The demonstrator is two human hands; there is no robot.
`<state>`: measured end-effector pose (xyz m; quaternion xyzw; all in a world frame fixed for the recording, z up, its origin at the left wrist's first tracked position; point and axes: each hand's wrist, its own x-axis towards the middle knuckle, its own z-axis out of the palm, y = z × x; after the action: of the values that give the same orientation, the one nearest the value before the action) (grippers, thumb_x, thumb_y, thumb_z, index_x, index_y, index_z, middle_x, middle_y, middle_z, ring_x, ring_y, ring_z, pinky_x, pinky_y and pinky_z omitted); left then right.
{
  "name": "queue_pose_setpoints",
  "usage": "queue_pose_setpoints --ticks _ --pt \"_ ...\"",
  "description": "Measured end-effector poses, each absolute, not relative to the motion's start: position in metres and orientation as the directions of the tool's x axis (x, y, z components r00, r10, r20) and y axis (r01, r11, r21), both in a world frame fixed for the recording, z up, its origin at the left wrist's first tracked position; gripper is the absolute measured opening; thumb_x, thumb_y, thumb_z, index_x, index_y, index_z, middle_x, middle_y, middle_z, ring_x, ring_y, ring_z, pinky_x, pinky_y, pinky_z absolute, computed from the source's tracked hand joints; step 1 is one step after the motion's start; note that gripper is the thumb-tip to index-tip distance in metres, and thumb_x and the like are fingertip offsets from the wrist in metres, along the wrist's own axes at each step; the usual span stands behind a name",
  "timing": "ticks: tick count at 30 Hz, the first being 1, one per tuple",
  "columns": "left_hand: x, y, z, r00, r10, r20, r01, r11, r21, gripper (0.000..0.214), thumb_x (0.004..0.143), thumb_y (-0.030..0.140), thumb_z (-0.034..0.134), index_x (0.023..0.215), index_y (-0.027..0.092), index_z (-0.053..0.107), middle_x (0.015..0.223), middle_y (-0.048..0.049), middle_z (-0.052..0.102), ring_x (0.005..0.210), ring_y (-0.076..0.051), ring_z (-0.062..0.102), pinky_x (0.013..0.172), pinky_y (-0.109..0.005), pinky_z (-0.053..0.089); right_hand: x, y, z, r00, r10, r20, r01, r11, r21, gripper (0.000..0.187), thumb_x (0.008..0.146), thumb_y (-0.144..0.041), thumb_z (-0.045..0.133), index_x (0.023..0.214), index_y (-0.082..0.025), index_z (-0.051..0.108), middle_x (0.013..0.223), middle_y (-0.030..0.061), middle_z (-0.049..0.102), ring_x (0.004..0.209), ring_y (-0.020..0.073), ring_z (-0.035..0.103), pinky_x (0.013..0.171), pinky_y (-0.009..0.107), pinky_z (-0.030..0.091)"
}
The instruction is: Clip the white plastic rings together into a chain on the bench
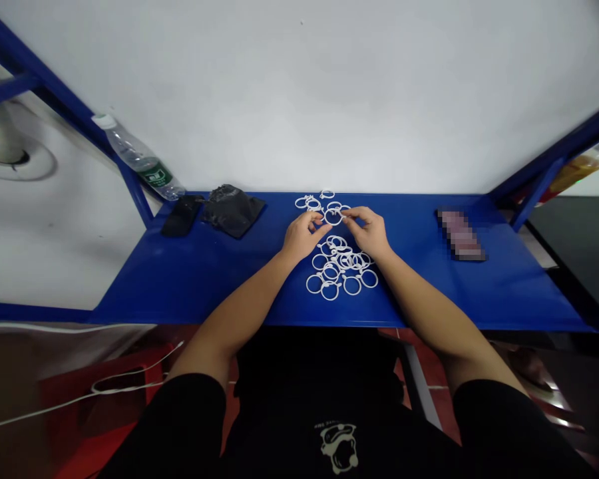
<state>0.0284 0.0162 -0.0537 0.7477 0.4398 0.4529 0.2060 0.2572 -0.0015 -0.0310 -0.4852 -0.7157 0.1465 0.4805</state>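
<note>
A white plastic ring with a small tab, like a curtain ring (333, 225), is held upright between my two hands over the blue table. The fingertips of my left hand (302, 237) pinch its left side. My right hand (371, 233) grips its right side between thumb and fingers. Below my hands, nearer to me, lies a loose heap of several similar white rings (346, 261), some overlapping. Just beyond my fingers sits a smaller group of white rings (313, 203), partly hidden by my hands and the held ring.
On the blue table (219, 279), a black phone-like object (182, 216) and a crumpled black bag (233, 209) lie at the left. A plastic bottle (140, 159) leans behind them. A blurred-out flat object (460, 235) lies at the right. A white wall rises behind.
</note>
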Motion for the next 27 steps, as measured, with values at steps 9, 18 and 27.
queue_pose_setpoints --ticks 9,18,27 --pt "0.028 0.013 -0.048 0.347 0.744 0.571 0.432 -0.667 0.607 0.022 0.097 0.026 0.089 0.116 0.022 0.078 0.107 -0.0054 0.081 0.089 -0.019 0.074 0.088 -0.037 0.062 0.251 -0.003 -0.033 -0.09 0.907 0.411 0.293 0.418 -0.86 0.029 0.091 -0.053 0.084 0.099 -0.025 0.085 0.096 0.0053 0.085 0.084 0.0223 0.077 0.083 0.041 0.064" --pt "0.026 0.009 -0.047 0.398 0.701 0.591 0.479 -0.709 0.518 0.008 0.105 0.026 0.079 0.097 0.023 0.08 0.099 -0.0036 0.084 0.095 -0.021 0.079 0.092 -0.04 0.057 0.249 -0.013 -0.022 -0.228 0.89 0.395 0.361 0.454 -0.814 0.02 0.096 -0.044 0.081 0.095 -0.025 0.085 0.094 0.004 0.085 0.086 0.0213 0.077 0.085 0.038 0.063" --pt "0.029 0.01 -0.047 0.413 0.707 0.574 0.499 -0.703 0.507 0.017 0.11 0.024 0.066 0.106 0.023 0.083 0.107 -0.0059 0.086 0.1 -0.023 0.08 0.094 -0.04 0.057 0.247 -0.011 -0.025 -0.15 0.889 0.432 0.394 0.455 -0.799 0.022 0.094 -0.047 0.084 0.093 -0.025 0.084 0.092 0.0039 0.084 0.085 0.0219 0.076 0.084 0.039 0.064"
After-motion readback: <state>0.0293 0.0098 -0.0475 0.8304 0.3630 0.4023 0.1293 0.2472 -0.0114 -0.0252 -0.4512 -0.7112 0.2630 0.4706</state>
